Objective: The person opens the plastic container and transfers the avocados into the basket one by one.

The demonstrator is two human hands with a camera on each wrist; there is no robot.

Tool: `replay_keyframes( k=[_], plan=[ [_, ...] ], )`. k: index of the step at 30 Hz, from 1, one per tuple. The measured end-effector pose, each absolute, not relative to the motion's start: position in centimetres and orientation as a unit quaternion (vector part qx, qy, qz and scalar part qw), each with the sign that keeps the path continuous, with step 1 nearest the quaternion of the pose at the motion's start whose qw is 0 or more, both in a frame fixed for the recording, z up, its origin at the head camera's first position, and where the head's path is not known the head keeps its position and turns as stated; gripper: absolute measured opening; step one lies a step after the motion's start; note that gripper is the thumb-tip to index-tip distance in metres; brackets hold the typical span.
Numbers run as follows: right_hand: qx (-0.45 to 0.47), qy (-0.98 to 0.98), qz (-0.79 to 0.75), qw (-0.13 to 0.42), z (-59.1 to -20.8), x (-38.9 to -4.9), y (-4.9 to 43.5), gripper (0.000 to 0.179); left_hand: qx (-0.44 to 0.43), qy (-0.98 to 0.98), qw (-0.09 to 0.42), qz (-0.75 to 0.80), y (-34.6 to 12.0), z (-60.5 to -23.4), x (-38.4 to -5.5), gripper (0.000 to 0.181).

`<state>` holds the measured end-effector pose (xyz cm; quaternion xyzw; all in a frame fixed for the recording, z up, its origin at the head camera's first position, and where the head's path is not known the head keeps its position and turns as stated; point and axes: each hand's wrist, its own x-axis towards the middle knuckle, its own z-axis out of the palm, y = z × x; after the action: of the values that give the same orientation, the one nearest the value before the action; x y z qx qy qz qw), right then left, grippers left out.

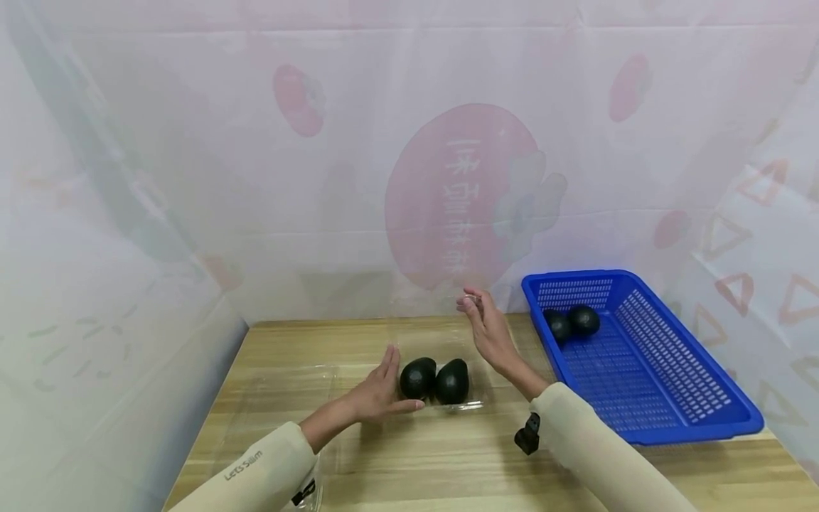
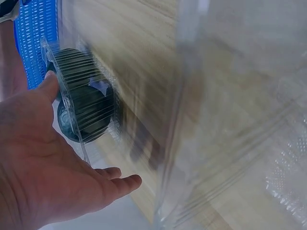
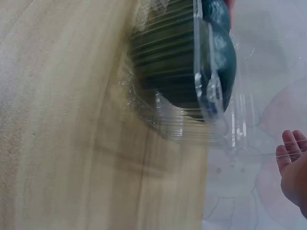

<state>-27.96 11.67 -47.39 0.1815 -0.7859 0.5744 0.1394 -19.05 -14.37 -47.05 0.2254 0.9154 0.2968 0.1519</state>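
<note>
Two dark green avocados (image 1: 452, 382) sit side by side in a clear plastic clamshell container (image 1: 473, 405), whose hinged lid (image 3: 268, 110) stands raised at the back. My left hand (image 1: 377, 391) rests against the container's left side, fingers extended and the thumb along the front rim. Seen from the left wrist, that thumb touches the ribbed wall by the avocados (image 2: 86, 110). My right hand (image 1: 489, 331) pinches the lid's upper right edge between thumb and fingers. The right wrist view shows the right hand's fingers (image 3: 290, 146) at this edge.
On the right stands a blue plastic basket (image 1: 665, 341) with more avocados (image 1: 584, 321) in its far left corner. Another clear plastic container (image 1: 281, 377) lies open on the wooden table (image 1: 435, 469) at the left, partly under my left forearm. A printed cloth hangs behind the table.
</note>
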Motion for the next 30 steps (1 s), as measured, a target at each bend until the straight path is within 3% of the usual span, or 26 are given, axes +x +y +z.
replay_keyframes(
  k=[12,22,30],
  plan=[
    [0.155,-0.784,0.591,0.111,-49.1,-28.0,12.4,0.04,0.204,0.921,0.163,0.289,-13.7,-46.6,-18.0,0.115],
    [0.088,-0.803,0.584,0.08,-49.8,-27.9,12.2,0.038,0.248,0.912,0.137,0.296,-14.3,-48.0,-18.1,0.121],
    [0.062,-0.822,0.561,0.079,-50.4,-27.9,12.4,0.041,0.219,0.914,0.162,0.3,-13.8,-46.6,-17.2,0.117]
  ],
)
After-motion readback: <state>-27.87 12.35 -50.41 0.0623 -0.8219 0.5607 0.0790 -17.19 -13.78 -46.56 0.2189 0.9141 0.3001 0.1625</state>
